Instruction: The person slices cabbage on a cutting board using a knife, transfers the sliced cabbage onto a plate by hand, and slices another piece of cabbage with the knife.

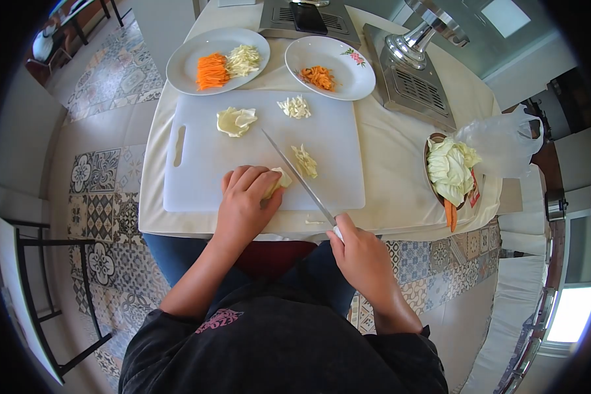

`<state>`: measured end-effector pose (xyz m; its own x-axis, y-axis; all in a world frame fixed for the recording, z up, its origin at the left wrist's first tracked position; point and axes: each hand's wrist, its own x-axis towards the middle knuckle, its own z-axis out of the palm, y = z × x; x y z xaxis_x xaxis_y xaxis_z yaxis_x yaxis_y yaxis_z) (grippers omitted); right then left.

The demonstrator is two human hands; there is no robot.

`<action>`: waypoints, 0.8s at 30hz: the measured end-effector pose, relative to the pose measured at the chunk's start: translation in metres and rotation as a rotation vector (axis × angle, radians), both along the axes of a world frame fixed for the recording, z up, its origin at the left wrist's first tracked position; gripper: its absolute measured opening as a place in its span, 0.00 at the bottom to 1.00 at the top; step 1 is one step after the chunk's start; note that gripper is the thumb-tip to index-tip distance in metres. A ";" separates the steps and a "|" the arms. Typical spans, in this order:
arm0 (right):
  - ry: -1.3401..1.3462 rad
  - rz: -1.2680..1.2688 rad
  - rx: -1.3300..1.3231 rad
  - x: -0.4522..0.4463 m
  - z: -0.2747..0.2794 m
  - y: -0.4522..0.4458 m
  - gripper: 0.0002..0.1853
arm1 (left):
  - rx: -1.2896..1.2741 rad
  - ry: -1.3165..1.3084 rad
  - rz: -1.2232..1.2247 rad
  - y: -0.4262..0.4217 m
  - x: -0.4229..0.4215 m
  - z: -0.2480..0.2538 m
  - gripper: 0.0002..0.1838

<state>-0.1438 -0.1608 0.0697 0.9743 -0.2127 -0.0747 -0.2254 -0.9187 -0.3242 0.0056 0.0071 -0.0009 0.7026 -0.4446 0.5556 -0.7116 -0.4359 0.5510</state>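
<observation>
Handle of a long steel-bladed knife (299, 174) sits in the closed right hand (364, 259), while the left hand (246, 190) bends its fingers over a small, pale, folded piece of cabbage (279, 182), gripping it near the front of the white rectangular plastic cutting board (200, 171). The blade lies close beside those fingers, so a slip of the layered leaf or an untucked fingertip could mean a cut. Pressed unevenly, the piece could also skid off the board's near edge. Pale cabbage slivers (305, 162) just past the blade could be swept along by it. At the right, orange carrots (451, 215) jut from under a green-white cabbage head (452, 167) near the table's edge; a knock could send them down. As for writing, pink lettering (220, 320) on the black shirt (269, 348) is too distorted to read surely, the small red packet (474, 190) shows no legible words, and no brand can be made out on the metal stove (404, 79) beyond.
</observation>
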 end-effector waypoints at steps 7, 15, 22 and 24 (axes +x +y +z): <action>0.021 0.013 0.057 0.001 0.002 0.009 0.11 | 0.016 -0.015 0.015 -0.001 -0.001 0.002 0.15; 0.065 0.030 0.029 0.000 -0.001 0.015 0.09 | 0.059 -0.014 0.027 -0.002 -0.003 0.005 0.16; 0.033 0.045 0.020 -0.007 0.000 0.013 0.09 | 0.066 -0.020 0.002 -0.001 0.000 0.005 0.17; 0.024 0.046 0.022 -0.008 0.000 0.014 0.08 | 0.053 -0.025 -0.006 0.000 0.002 0.003 0.17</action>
